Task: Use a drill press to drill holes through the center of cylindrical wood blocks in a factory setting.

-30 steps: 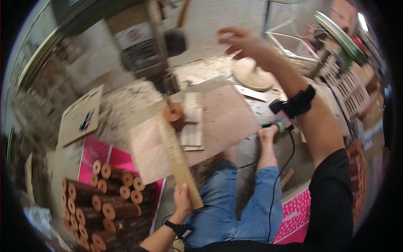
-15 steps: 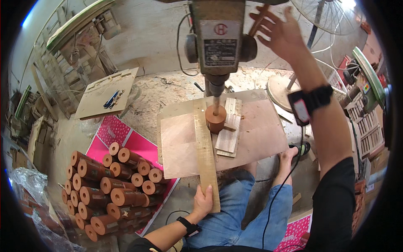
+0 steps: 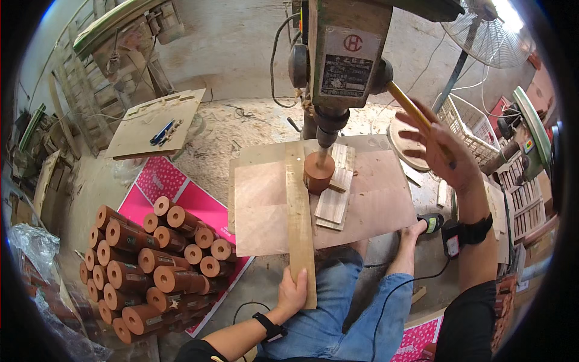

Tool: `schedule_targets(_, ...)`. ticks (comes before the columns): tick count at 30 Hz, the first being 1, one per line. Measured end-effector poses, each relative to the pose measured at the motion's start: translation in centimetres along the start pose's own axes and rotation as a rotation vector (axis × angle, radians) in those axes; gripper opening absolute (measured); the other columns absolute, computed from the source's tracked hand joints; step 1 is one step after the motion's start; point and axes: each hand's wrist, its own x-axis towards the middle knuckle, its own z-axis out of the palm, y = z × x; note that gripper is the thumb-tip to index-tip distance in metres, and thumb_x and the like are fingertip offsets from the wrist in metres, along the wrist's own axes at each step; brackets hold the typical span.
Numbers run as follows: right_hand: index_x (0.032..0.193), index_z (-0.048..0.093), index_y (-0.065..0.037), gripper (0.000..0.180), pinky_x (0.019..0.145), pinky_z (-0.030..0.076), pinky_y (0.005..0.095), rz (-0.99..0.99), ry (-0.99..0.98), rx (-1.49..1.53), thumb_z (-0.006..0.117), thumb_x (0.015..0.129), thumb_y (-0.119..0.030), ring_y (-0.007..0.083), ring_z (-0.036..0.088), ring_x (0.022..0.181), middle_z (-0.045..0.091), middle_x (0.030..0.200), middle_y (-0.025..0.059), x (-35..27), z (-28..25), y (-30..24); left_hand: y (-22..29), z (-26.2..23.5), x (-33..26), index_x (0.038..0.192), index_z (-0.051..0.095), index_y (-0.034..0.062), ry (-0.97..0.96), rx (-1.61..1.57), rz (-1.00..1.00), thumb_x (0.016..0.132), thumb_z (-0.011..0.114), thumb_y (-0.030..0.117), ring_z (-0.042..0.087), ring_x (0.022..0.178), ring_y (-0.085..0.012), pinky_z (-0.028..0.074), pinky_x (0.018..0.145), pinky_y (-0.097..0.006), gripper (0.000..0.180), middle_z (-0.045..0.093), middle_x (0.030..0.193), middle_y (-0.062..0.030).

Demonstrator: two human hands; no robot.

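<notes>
Plywood drill table (image 3: 368, 211) carries a long wooden strip (image 3: 298, 232) running 12 to 6, a brown wooden cylinder (image 3: 318, 173) at its 1 o'clock, standing on small stacked slats (image 3: 333, 202). Dusty floor (image 3: 241, 130) holds pink cardboard (image 3: 181, 196) at 8 o'clock, with a pile of brown cylinders (image 3: 145, 265) on it.

drill press (image 3: 344, 54): painted metal, worn and dull
cylinder (image 3: 318, 172): brown wood, smooth and matt
long strip (image 3: 299, 223): pale raw wood, matt
table board (image 3: 374, 205): plywood, smooth, dusty
stacked cylinders (image 3: 151, 265): brown wood, ends paler
floor sheet (image 3: 181, 193): pink printed cardboard
</notes>
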Motion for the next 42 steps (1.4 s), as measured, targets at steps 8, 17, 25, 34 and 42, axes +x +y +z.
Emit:
schedule_targets(8, 0.142, 0.041, -0.002, 0.070, 0.065, 0.047, 0.0277, 0.117, 0.062, -0.245, 0.071, 0.088, -0.036, 0.0120, 0.056, 0.071, 0.064, 0.093, 0.0072, 1.8, -2.2, 5.9, 0.7, -0.2, 0.0, 0.116, 0.051, -0.0028, -0.016, 0.048, -0.018, 0.098, 0.051, 0.037, 0.065, 0.095, -0.0356, 0.050, 0.083, -0.042, 0.044, 0.065, 0.101, -0.0256)
schedule_targets(17, 0.130, 0.056, -0.008, 0.046, 0.061, 0.048, 0.0238, 0.228, 0.230, -0.446, 0.072, 0.088, -0.018, 0.0086, 0.063, 0.070, 0.069, 0.083, 0.0012, 12.2, -5.3, 7.3, 0.4, 0.3, -0.1, 0.120, 0.050, -0.0021, -0.001, 0.093, -0.042, 0.097, 0.053, 0.038, 0.065, 0.095, -0.0410, 0.051, 0.082, -0.045, 0.047, 0.065, 0.100, -0.0271)
schedule_targets(25, 0.148, 0.030, -0.008, 0.067, 0.081, 0.048, 0.0355, -0.088, 0.285, 0.144, 0.055, 0.086, -0.013, 0.0191, 0.063, 0.086, 0.063, 0.099, 0.0104, 19.7, -9.2, 2.7, 0.0, 0.2, -0.1, 0.126, 0.046, 0.0011, -0.022, 0.179, -0.052, 0.096, 0.050, 0.043, 0.062, 0.097, -0.0473, 0.050, 0.083, -0.051, 0.051, 0.065, 0.102, -0.0296)
schedule_targets(34, 0.119, 0.057, -0.005, 0.030, 0.102, 0.034, 0.0375, -0.394, 0.303, 0.167, 0.043, 0.096, -0.019, 0.0203, 0.055, 0.117, 0.063, 0.123, 0.0129, 14.4, -6.7, -7.7, -1.0, 0.8, -0.1, 0.122, 0.048, -0.0009, -0.008, 0.153, -0.011, 0.096, 0.051, 0.043, 0.063, 0.095, -0.0478, 0.050, 0.081, -0.051, 0.051, 0.065, 0.099, -0.0308)
schedule_targets(42, 0.120, 0.059, -0.009, 0.031, 0.101, 0.035, 0.0344, -0.536, 0.203, -0.025, 0.054, 0.097, -0.030, 0.0179, 0.057, 0.116, 0.066, 0.119, 0.0117, 8.5, -3.1, -8.4, -0.4, 0.1, 0.1, 0.115, 0.050, -0.0036, 0.013, 0.128, -0.039, 0.096, 0.053, 0.039, 0.065, 0.093, -0.0453, 0.051, 0.079, -0.047, 0.046, 0.066, 0.097, -0.0292)
